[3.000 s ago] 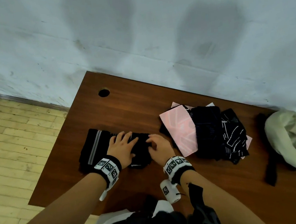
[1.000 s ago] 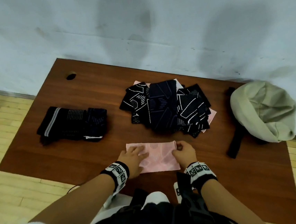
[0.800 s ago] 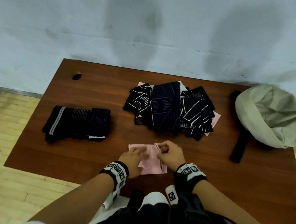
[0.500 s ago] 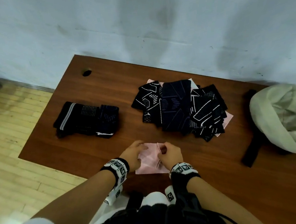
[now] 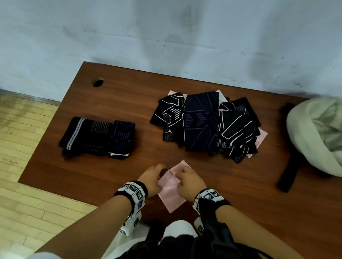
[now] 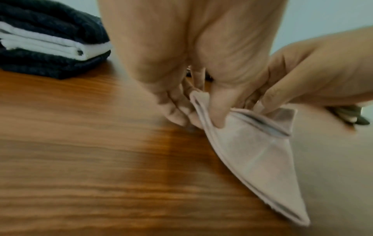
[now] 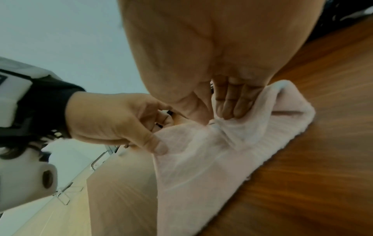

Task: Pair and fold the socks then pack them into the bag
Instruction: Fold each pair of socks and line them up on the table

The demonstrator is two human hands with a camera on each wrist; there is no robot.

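text: none legible | wristbands (image 5: 134,192): black-and-white square marker patterns, no readable characters

**A plain room, likely an office or study space**

A brown wood-grain surface (image 5: 121,104) with a round cable hole (image 5: 98,82), as on a desk, stands against a scuffed, pale painted wall (image 5: 73,34). The floor (image 5: 10,144) is light wooden strip boarding with a dark skirting line along the wall. Whether it is a home or workplace cannot be told.

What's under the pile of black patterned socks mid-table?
Pink fabric pokes out from under the pile of black patterned socks at its far edge and right side. How many pink socks lie there is hidden.
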